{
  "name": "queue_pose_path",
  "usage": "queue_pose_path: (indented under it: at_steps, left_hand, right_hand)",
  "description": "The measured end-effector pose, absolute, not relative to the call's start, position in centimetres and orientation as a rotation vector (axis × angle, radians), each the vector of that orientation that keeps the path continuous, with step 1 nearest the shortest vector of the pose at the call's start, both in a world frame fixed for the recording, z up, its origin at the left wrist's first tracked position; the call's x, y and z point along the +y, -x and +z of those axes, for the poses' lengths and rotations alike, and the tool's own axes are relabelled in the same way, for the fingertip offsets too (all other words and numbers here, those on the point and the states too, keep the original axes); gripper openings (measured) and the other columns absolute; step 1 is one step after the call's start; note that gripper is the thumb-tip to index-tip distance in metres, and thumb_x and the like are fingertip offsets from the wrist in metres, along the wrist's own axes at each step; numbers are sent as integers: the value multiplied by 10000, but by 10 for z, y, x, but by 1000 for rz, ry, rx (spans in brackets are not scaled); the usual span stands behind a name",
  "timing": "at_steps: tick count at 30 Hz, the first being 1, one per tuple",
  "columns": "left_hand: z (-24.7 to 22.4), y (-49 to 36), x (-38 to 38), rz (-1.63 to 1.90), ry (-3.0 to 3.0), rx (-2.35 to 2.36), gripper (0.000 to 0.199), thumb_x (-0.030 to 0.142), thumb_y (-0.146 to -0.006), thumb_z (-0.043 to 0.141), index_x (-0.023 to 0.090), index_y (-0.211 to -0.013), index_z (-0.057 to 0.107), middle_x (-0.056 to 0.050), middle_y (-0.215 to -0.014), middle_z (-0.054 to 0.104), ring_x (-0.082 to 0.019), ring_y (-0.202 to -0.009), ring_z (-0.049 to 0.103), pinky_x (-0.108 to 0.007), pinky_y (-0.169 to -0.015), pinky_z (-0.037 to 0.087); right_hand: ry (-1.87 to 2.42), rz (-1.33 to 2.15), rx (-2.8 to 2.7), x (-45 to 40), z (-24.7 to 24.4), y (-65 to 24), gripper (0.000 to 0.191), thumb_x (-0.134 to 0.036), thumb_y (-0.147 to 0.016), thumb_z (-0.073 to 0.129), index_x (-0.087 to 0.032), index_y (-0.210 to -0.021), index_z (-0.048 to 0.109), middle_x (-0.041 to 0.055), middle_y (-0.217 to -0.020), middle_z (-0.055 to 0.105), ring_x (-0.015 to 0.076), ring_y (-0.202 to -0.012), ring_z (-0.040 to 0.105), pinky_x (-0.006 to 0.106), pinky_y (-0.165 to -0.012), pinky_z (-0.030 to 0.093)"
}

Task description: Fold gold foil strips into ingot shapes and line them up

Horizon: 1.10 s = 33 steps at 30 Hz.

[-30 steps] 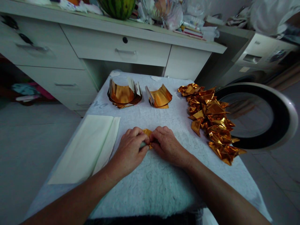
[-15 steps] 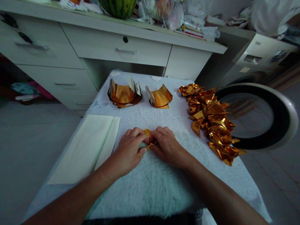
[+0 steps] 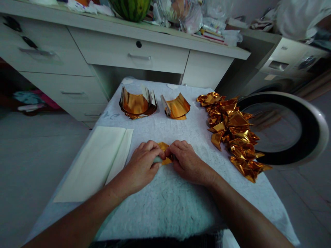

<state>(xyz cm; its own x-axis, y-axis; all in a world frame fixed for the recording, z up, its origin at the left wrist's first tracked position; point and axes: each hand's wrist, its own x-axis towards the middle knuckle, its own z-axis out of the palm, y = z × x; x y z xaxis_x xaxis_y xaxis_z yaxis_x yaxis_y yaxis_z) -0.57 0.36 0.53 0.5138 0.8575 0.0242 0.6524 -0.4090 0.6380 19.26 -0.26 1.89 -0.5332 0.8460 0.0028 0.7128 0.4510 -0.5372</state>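
Observation:
Between my two hands, low over the cloth-covered table [image 3: 160, 203], is a small piece of gold foil paper [image 3: 167, 160], partly hidden by the fingers. My left hand [image 3: 146, 162] pinches its left side with thumb and bent fingers. On its right side my right hand [image 3: 184, 160] grips with curled fingers. Two curved stacks of gold foil sheets, a larger stack [image 3: 136, 103] and a smaller stack [image 3: 178, 106], stand farther back. To the right lies a heap of folded gold foil pieces [image 3: 232, 127]. A folded cream paper sheet [image 3: 95, 162] lies left of my left hand.
White drawers [image 3: 134, 48] stand behind the table, with a watermelon [image 3: 130, 8] and plastic bags on top. At the right, a washing machine's open round door [image 3: 315, 127] reaches close to the table edge and the foil heap.
My right thumb has drawn back slightly from the foil's lower edge, so more gold shows between the hands. The left hand stays almost where it was.

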Motion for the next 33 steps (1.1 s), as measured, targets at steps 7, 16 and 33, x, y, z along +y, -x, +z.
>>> queue_pose_path:
  at_steps: [7, 16, 33]
  left_hand:
    - [10, 9, 3, 450, -2177, 1185, 301, 66, -735, 511, 213, -970, 629, -42, -1072, 545, -240, -1091, 485, -444, -992, 419]
    - [18, 14, 7, 517, -2117, 1180, 368, 61, -702, 481, 225, -1024, 553, -37, -1105, 585, -229, -1118, 522, -428, -1014, 425]
    - [13, 13, 11, 683, -2093, 1196, 262, 44, -825, 432, 218, -965, 569, -16, -1020, 565, -174, -959, 591, -351, -865, 492]
  right_hand:
    - [1292, 589, -2457, -5, 24, -190, 149, -215, -821, 650, -196, -961, 603, 43, -957, 573, 209, -897, 473, 346, -821, 365]
    - [1174, 418, -2593, -5, 21, -192, 160, -185, -922, 564, -181, -1075, 610, 60, -979, 630, 202, -906, 510, 339, -820, 395]
    - [1191, 198, -2722, -10, 24, -191, 178, -225, -970, 515, -198, -1033, 679, 78, -952, 638, 203, -882, 533, 345, -781, 398]
